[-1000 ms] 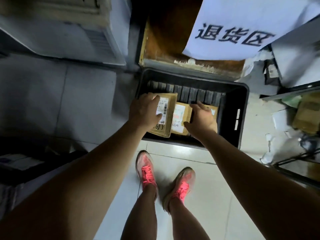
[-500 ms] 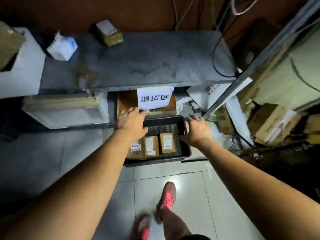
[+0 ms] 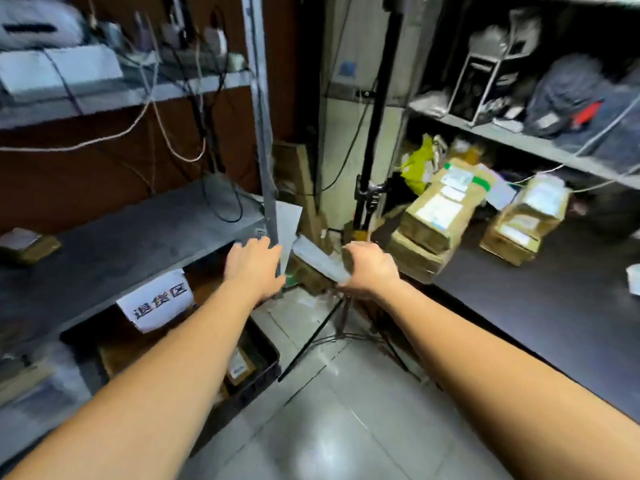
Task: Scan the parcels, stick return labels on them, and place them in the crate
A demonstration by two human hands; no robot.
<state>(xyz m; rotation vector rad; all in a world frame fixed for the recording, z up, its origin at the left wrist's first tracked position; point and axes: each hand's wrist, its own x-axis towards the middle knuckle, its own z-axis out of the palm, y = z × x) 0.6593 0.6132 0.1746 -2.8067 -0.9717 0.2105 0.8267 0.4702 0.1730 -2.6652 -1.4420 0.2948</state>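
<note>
1. Parcels waiting to be processed are stacked on the dark table, at 2 o'clock from the hands. A second pile lies at 3 o'clock from the first.
2. The crate sits on the floor at 7 o'clock, under the grey shelf and its paper sign. One labelled parcel shows inside; a forearm hides the rest.
3. Left hand: fingers spread and relaxed, holding nothing. Right hand: fingers loosely bent, nothing visible in them, though blur limits certainty.
4. Probable step: fetching the next parcel. Take the top box of the near stack by opposite sides, label upward, with the barcode uncovered for scanning.
5. Keep clear of the black stand, whose legs spread across the floor at 6 o'clock from the hands.
</note>
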